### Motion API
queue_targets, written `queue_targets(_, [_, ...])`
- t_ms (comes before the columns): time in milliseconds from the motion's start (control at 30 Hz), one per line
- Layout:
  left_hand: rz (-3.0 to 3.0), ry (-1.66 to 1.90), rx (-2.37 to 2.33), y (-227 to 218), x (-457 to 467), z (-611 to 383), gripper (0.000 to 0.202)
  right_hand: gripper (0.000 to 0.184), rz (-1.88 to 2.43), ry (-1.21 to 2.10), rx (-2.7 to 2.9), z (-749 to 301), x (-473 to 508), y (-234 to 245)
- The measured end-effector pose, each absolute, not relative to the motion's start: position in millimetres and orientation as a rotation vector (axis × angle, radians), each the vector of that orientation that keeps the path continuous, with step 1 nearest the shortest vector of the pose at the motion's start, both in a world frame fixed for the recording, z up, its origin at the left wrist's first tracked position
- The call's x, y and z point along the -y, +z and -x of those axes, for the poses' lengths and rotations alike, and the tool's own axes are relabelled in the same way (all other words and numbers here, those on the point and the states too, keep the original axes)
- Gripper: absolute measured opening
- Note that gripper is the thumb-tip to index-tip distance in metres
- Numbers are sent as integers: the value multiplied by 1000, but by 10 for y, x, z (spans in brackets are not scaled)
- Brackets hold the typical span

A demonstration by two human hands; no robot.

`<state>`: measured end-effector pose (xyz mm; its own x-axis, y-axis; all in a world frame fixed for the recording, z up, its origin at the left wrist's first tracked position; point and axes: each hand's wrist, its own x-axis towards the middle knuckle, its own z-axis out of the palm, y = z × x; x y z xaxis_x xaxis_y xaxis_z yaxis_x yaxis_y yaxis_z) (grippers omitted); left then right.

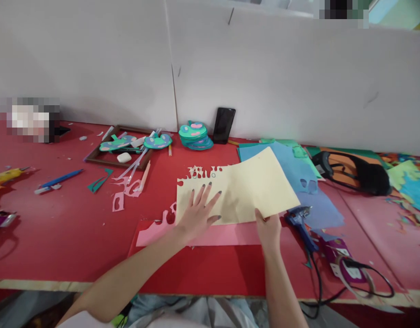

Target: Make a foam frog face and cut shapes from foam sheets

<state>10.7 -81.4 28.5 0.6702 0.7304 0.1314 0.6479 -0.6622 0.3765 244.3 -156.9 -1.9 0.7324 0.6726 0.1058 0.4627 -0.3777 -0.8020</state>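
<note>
A cream-yellow foam sheet (244, 189) with a cut-out jagged left edge lies over a pink sheet (226, 234) on the red table (66, 237). My left hand (199, 209) lies flat on the yellow sheet's left part, fingers spread. At the sheet's near edge my right hand (268, 228) pinches it, thumb on top and fingers hidden under the slightly raised sheet.
A blue glue gun (300, 223) with its black cord lies right of my right hand. Blue and green sheets (298, 171), a black bag (360, 173), a phone (224, 125), a stack of teal cut-outs (195, 135), a tray (119, 152) and scissors (131, 175) lie further back.
</note>
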Motion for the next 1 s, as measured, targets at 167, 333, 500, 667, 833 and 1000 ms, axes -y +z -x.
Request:
queue_targets(167, [-2548,229,-1090,126,796,-113,56,49,1927,311,794,-2448,1557,-35])
queue_targets(333, [-2573,215,-1088,108,789,-96,56,65,1755,286,686,-2458,1561,-64])
queue_targets(500, [-2622,248,-1057,129,809,-93,54,56,1808,361,556,-2477,1610,-1])
queue_targets(667, [-2600,370,-900,226,825,-82,45,48,1668,469,428,-2423,1598,89])
queue_targets(833, [-2240,808,-1166,308,650,16,34,36,1508,426,331,-2392,1561,143])
queue_targets(1000, [-1676,1178,-1430,228,386,175,46,28,1354,431,238,-2399,1531,231])
